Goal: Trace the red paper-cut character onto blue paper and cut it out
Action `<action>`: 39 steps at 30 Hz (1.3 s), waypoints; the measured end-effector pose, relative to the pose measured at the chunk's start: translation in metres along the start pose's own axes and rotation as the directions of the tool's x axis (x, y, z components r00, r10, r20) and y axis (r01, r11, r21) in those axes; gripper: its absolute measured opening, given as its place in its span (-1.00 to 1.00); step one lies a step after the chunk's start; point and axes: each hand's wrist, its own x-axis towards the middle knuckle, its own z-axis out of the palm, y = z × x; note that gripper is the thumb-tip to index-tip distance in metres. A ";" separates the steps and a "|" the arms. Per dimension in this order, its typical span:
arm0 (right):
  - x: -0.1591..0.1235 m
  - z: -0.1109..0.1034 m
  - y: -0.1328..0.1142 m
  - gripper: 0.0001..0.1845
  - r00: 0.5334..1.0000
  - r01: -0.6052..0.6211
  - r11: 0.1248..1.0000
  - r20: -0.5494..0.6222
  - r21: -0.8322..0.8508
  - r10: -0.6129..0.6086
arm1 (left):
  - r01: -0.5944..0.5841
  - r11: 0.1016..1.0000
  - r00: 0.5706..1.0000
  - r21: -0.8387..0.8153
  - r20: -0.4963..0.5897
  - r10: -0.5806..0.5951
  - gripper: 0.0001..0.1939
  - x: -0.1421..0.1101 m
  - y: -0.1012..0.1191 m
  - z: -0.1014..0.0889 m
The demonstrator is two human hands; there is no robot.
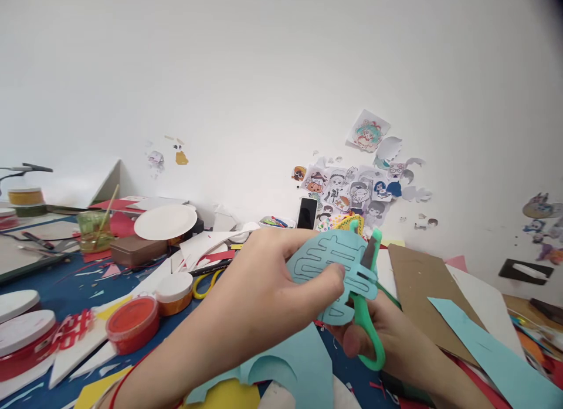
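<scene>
Head view. Your left hand [259, 280] is closed on a teal paper cut-out [319, 262], with the thumb pressed on its face. The cut-out is held up above the desk [182, 333] at centre frame. Your right hand [398, 333] is closed through the loops of green scissors [361, 315], and their dark blades [368, 256] stand nearly upright at the cut-out's 3 o'clock edge.

Finding: your left thumb lies just beside the blades. Keep it back from them. For a clean edge, it is advisable to turn the paper with your left hand and hold the scissors steady with your right.

Surroundings, taken from the hands: teal offcuts [299, 362] at 6 o'clock, a teal strip [488, 350] and cardboard [428, 297] at 4, yellow scissors [200, 286] and a red paint pot [132, 324] at 8 to 9, a paper plate [165, 221] at 10, and wall stickers [352, 192] at 12.
</scene>
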 end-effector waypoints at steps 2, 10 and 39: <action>0.000 0.002 -0.002 -0.56 1.000 0.013 1.000 -0.015 0.016 -0.013 | -0.012 1.000 1.000 0.014 0.001 0.012 -0.80 -0.001 -0.002 0.001; 0.000 0.005 -0.004 -0.55 0.998 0.012 1.000 -0.064 -0.002 -0.012 | -0.009 0.999 1.000 -0.047 0.005 0.009 -0.76 0.000 -0.002 0.002; 0.000 0.002 -0.012 -0.84 0.994 0.050 0.953 -0.082 -0.298 -0.078 | 0.271 0.867 0.931 -0.418 0.344 -0.125 -0.77 0.011 -0.012 0.001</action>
